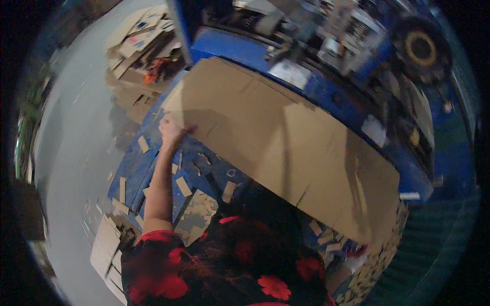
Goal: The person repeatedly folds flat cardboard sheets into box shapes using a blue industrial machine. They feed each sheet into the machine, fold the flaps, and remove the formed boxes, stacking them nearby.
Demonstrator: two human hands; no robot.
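A long brown cardboard sheet lies slantwise across the blue machine, from upper left to lower right. My left hand is at its near left edge, the fingers curled closed at the border and the thumb stretched along the board. Slots and crease lines run across the sheet. My right hand does not show; a small dark-red patch beneath the sheet's right end is too dim to make out.
Cardboard offcuts litter the blue bed near me. A heap of scrap cardboard lies on the grey floor at left. Beyond the sheet stands blue machinery with a round black wheel. More offcuts pile at lower right.
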